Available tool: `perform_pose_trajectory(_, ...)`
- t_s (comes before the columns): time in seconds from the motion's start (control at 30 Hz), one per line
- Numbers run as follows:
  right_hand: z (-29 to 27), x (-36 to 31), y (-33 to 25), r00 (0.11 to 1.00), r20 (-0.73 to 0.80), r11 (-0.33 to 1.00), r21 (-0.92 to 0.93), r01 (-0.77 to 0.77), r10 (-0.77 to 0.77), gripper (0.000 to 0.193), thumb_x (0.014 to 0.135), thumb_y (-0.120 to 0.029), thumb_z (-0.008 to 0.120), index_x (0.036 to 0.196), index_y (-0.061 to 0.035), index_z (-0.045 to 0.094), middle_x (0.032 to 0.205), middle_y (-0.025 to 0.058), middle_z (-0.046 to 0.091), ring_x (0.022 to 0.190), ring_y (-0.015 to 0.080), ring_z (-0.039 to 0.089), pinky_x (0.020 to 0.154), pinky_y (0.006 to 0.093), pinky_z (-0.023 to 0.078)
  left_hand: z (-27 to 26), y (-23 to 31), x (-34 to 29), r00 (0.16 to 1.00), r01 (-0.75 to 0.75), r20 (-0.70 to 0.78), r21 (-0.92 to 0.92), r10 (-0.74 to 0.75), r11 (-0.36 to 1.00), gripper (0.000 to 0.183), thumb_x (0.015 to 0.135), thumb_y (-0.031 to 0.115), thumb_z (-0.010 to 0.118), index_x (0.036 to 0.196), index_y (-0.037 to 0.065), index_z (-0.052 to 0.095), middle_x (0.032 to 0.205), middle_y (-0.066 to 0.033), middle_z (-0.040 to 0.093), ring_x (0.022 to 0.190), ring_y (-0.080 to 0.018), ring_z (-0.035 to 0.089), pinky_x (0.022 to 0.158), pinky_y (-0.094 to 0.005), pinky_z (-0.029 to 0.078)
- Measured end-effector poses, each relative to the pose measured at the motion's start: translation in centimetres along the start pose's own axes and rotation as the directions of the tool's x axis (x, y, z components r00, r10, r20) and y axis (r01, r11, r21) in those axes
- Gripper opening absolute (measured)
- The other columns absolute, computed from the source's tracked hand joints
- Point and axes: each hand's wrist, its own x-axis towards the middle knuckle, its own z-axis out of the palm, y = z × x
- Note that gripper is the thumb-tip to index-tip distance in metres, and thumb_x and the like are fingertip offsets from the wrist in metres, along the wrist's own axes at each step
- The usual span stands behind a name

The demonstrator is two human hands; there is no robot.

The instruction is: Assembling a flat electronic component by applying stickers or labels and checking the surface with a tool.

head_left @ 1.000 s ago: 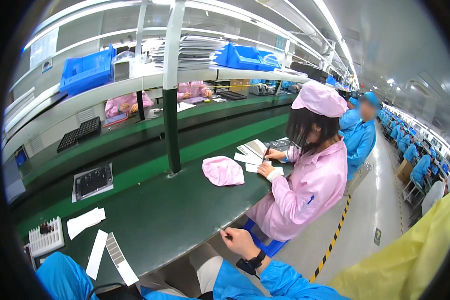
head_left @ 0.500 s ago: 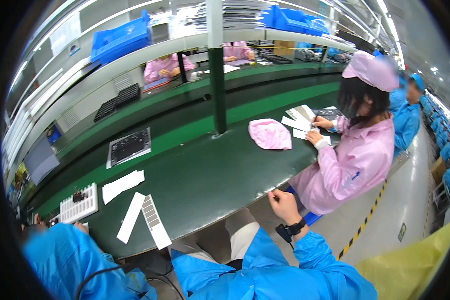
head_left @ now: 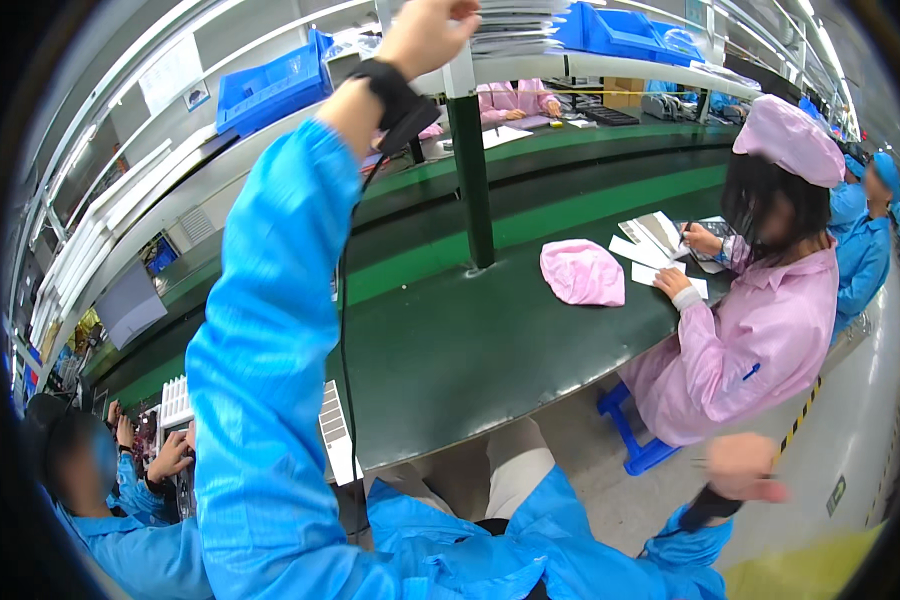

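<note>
My left arm reaches up across the view in a blue sleeve. My left hand (head_left: 425, 38) is at the top edge, in front of the post and beside a stack of thin white sheets (head_left: 515, 28) on the shelf. Its fingertips are partly cut off, so a grip cannot be made out. A black band with a small box (head_left: 398, 108) and a cable is on that wrist. My right hand (head_left: 745, 468), smeared by motion, is out to the right beyond the bench edge, near a blue stool (head_left: 638, 432). A printed white strip (head_left: 338, 435) lies beside my left sleeve.
A pink cap (head_left: 582, 272) lies on the dark green bench (head_left: 450, 370). To the right, a person in pink (head_left: 750, 330) handles white cards (head_left: 650, 245). A person in blue (head_left: 130, 540) works at the left. Blue bins (head_left: 275, 85) stand on the overhead shelf by a green-and-white post (head_left: 470, 180).
My left arm has come into view, raised to the shelf, covering much of the bench's left side. My right hand has swung right and down from the bench edge. The view has turned slightly left.
</note>
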Motion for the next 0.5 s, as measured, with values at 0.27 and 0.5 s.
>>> perform_pose_trajectory(0.27, 2.3, -5.4, 12.2, 0.472, -0.280, 0.394, -0.294, -0.871, 0.836, 0.039, 0.093, -0.030, 0.061, 0.069, -0.0003, 0.052, 0.058, -0.0063, 0.040, 0.059, 0.0040, 0.035, 0.051, 0.0255, 0.030, 9.8, -10.3, 11.0, 0.708, -0.627, 0.492, 0.768, 0.508, 0.130, 0.023, 0.080, 0.010, 0.057, 0.100, 0.003, 0.067, 0.105, -0.0221, 0.064, 0.093, -0.0365, 0.063, 0.085, -0.0409, 0.051)
perform_pose_trajectory(0.5, -0.3, -5.7, 11.7, 0.415, -0.357, 0.314, -0.310, -0.898, 0.837, 0.038, 0.093, -0.028, 0.059, 0.068, -0.0004, 0.054, 0.058, -0.0030, 0.045, 0.058, 0.0059, 0.040, 0.052, 0.0259, 0.034, 11.0, -11.4, 11.9, 0.978, -0.148, 0.209, 0.717, -0.007, 0.681, 0.016, 0.083, 0.014, 0.054, 0.085, 0.011, 0.070, 0.085, -0.0151, 0.070, 0.081, -0.0320, 0.068, 0.071, -0.0440, 0.054)
